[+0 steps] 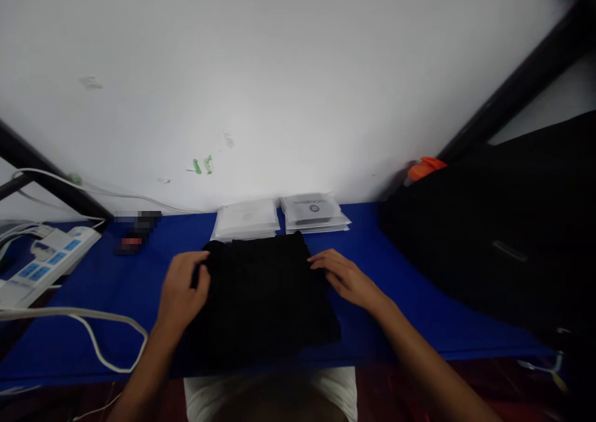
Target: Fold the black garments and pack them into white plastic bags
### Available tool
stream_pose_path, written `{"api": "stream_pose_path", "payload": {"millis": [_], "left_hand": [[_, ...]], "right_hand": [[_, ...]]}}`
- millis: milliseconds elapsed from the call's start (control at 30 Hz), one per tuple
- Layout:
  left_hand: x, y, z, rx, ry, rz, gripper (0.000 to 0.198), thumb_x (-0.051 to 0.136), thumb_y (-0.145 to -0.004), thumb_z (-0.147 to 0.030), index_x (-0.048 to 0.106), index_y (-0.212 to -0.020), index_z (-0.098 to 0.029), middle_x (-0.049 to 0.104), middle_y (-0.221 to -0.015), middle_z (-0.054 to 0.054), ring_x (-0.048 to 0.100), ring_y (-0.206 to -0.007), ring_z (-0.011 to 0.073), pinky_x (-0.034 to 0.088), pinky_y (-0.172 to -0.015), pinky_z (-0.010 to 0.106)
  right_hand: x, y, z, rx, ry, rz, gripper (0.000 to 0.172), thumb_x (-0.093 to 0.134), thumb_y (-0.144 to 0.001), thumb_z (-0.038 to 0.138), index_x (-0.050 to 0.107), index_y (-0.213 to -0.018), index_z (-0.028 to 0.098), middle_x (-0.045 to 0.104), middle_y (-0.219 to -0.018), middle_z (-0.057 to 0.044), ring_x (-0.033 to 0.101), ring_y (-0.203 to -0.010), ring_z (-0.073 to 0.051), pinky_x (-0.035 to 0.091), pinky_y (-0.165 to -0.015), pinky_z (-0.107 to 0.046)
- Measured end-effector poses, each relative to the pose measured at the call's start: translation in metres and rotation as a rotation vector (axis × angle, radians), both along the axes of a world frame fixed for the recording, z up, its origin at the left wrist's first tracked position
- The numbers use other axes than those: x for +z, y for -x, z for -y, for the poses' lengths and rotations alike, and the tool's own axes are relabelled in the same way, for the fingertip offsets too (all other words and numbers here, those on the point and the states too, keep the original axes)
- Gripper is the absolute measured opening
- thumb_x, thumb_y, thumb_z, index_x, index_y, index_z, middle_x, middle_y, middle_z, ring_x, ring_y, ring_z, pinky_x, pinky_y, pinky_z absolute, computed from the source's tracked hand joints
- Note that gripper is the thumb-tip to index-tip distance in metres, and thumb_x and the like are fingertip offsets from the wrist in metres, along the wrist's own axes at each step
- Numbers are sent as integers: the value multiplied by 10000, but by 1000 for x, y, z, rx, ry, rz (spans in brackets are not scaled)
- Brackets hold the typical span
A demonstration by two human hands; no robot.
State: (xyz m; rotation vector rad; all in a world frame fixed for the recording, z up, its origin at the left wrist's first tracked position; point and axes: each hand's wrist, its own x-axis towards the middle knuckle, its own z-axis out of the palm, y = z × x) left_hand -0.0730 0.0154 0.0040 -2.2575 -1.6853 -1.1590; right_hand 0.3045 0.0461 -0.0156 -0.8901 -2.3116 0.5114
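A folded black garment [263, 295] lies on the blue table cover [395, 285] in front of me. My left hand [180, 291] rests on the garment's left edge, fingers curled round the upper left corner and gripping the cloth. My right hand [347, 276] lies at the upper right corner with fingers stretched out flat against the fabric. Two stacks of clear plastic bags, one plain [246, 219] and one with a printed label [314, 212], sit just behind the garment by the wall.
A large heap of black fabric [503, 242] fills the right side, with an orange object [424, 167] behind it. A white power strip [41, 264] and white cables [93, 335] lie at the left. A small dark object [133, 233] sits near the wall.
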Motion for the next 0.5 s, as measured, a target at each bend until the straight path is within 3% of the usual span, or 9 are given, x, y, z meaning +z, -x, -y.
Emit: {"api": "stream_pose_path", "payload": {"millis": [67, 133, 233, 367, 500], "left_hand": [[-1, -18, 1, -263, 141, -95, 295, 562, -884, -209, 580, -1177, -240, 615, -1139, 81, 585, -1073, 233, 499, -927, 391], [-4, -28, -3, -408, 318, -222, 368, 646, -852, -254, 581, -1214, -256, 593, -1231, 83, 558, -1147, 248, 479, -965, 413], [-8, -30, -13, -420, 456, -317, 292, 671, -833, -231, 633, -1122, -242, 616, -1212, 83, 565, -1140, 267, 473, -954, 444], [-5, -28, -20, -415, 482, -312, 67, 631, -854, -205, 657, -913, -223, 633, -1167, 78, 587, -1096, 254, 468, -933, 431], [-2, -33, -15, -457, 505, -312, 315, 782, -720, -371, 634, -955, -221, 620, -1206, 92, 574, -1130, 297, 470, -923, 445]], "right_hand": [[2, 2, 2, -1, 41, 53, 271, 518, -911, 156, 577, -1171, 209, 624, -1177, -110, 570, -1132, -232, 506, -954, -464], [3, 4, 5, 1, 72, 133, 361, 625, -868, 218, 553, -1221, 195, 596, -1239, -125, 537, -1189, -254, 480, -997, -483], [4, 5, 6, -18, 91, 200, 366, 622, -818, 123, 567, -1175, 182, 580, -1266, -128, 520, -1214, -259, 468, -1010, -479], [6, 7, 1, -74, 80, 167, 267, 519, -835, 41, 593, -1042, 193, 631, -1161, -99, 570, -1123, -232, 499, -952, -438], [7, 12, -8, -123, 29, 122, 157, 510, -910, 134, 603, -1021, 193, 662, -1038, -89, 606, -1008, -223, 519, -880, -410]]}}
